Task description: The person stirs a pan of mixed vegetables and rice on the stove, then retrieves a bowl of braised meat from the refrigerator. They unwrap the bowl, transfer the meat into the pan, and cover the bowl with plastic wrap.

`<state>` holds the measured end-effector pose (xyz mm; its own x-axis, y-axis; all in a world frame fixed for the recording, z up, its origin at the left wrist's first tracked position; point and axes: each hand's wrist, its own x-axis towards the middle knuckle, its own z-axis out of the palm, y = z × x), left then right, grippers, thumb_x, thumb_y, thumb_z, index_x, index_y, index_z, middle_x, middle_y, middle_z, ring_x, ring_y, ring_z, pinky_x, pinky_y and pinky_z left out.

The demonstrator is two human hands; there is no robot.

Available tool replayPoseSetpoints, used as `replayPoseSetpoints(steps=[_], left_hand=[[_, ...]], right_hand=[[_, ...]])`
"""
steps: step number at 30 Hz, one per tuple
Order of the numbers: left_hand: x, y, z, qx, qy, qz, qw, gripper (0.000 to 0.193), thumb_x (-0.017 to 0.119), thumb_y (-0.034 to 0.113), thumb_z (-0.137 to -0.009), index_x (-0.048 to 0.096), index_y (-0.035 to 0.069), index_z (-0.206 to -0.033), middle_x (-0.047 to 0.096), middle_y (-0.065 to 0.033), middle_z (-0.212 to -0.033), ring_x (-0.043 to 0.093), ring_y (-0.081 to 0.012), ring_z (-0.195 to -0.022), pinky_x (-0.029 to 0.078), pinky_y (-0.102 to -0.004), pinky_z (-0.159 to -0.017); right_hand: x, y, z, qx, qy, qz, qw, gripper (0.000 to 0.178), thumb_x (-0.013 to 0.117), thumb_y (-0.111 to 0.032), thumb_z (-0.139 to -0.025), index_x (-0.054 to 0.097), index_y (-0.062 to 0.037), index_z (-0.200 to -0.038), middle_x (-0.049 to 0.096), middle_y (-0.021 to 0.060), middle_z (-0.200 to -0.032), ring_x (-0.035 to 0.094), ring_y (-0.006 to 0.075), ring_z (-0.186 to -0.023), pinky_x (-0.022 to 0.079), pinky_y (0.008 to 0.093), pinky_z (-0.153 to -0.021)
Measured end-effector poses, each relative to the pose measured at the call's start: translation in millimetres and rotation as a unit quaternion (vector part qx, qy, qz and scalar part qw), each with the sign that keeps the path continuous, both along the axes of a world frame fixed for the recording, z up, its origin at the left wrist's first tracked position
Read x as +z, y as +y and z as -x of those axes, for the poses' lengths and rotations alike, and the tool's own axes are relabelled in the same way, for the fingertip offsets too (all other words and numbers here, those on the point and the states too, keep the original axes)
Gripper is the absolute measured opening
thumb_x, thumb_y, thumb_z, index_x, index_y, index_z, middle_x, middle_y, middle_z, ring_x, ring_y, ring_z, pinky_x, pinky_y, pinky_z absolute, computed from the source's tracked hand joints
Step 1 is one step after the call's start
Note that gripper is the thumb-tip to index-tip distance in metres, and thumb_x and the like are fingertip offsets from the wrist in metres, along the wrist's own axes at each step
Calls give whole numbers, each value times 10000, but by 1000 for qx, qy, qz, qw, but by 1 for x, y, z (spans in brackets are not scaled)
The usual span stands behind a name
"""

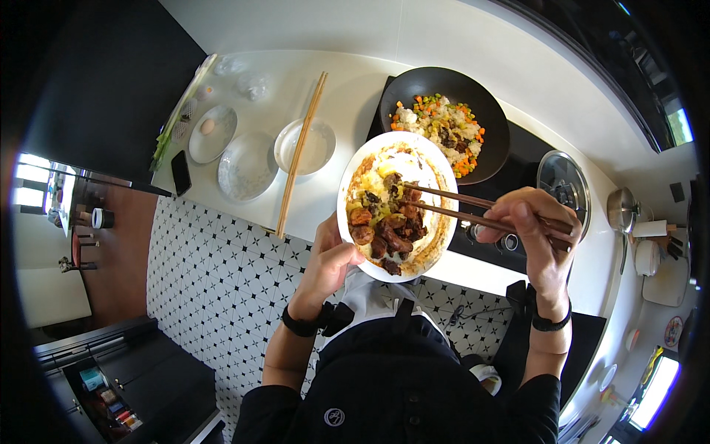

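Note:
My left hand (327, 260) grips the near left rim of a white bowl (444, 240), thumb over the edge. The bowl is tilted toward me, its inside smeared with brown sauce. Browned meat chunks (394, 235) and chopped green vegetable pieces lie in it. In my right hand (543, 248) is a pair of brown chopsticks (462, 197), their tips among the meat. Just beyond the bowl, a black wok (494, 144) holds rice with diced carrot, peas and corn (414, 115), with some dark meat pieces on top. The bowl hides the wok's near left edge.
Long wooden chopsticks (303, 144) rest across a white bowl (325, 148) on the counter. Left of it are a plate (240, 174), a plate with an egg (200, 152), a phone (181, 173) and green onions (161, 144). A glass lid (563, 177) sits right of the wok.

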<state>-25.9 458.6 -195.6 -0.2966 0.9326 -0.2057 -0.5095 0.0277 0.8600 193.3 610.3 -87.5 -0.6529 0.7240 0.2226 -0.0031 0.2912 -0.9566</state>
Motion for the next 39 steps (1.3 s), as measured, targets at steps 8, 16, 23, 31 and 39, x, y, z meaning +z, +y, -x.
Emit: replayPoseSetpoints(steps=[8, 16, 23, 31, 39], left_hand=[[-5, -3, -4, -4, -1, -4, 1000, 682, 478, 43, -596, 487, -126, -1257, 646, -150, -1122, 621, -194, -1021, 482, -289, -920], [-15, -9, 3, 28, -77, -22, 996, 677, 471, 45, -575, 499, -133, -1227, 647, -183, -1130, 655, -242, -1016, 519, -316, -908], [-14, -5, 2, 7, -89, -21, 996, 677, 478, 44, -573, 500, -130, -1227, 644, -173, -1128, 642, -235, -1036, 509, -309, -913], [-10, 3, -3, -9, -67, -4, 998, 690, 497, 37, -571, 490, -124, -1242, 639, -153, -1126, 621, -212, -1034, 487, -300, -918], [-9, 6, -1, -3, -42, -6, 999, 705, 488, 47, -565, 482, -130, -1247, 635, -170, -1138, 628, -225, -1031, 499, -306, -911]], right_hand=[[-4, -3, 3, -12, -42, 15, 999, 200, 583, -105, -984, 671, 70, -942, 700, 135, -836, 723, 201, -739, 597, 287, -684], [-42, 5, 0, -19, 53, 94, 994, 309, 569, -239, -998, 674, 50, -974, 703, 173, -856, 721, 247, -722, 605, 339, -674], [-55, 8, 0, -16, 85, 179, 980, 310, 541, -224, -1014, 653, 61, -967, 697, 176, -876, 720, 257, -728, 599, 339, -701], [-34, 20, -9, -77, 105, 60, 990, 334, 508, -243, -1028, 655, 54, -987, 700, 159, -864, 716, 233, -739, 592, 322, -718], [-31, 35, -9, -72, 67, 61, 993, 334, 543, -259, -1015, 661, 53, -989, 705, 177, -886, 714, 217, -734, 590, 299, -706]])
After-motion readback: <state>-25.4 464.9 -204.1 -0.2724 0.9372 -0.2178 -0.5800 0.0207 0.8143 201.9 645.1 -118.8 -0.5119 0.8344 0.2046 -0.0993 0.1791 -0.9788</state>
